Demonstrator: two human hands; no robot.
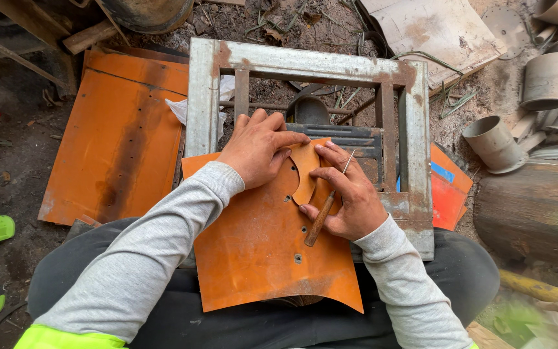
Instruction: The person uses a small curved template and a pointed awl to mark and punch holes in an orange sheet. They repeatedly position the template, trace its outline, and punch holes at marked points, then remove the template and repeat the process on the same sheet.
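Orange sheet metal (pixel 259 252), matt, scuffed and smudged with rust. Galvanised steel frame (pixel 203 97), dull grey (rust blotches at the corners). Scriber (pixel 321 216) with worn wooden handle and thin bare-metal point. Grey metal cylinders (pixel 493 143), matt, dusty. Log (pixel 537 213), rough-barked.

A rusty metal frame (pixel 305 64) is sitting on the dirt ground (pixel 14 155), carrying an orange metal sheet (pixel 259 245) lying over its near edge.

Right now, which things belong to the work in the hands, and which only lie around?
In the work:
- left hand pressing the small orange template
- right hand holding the wooden-handled scriber
- orange metal sheet
- rusty metal frame underneath

Lying about:
- large orange panel
- grey metal cylinders
- log
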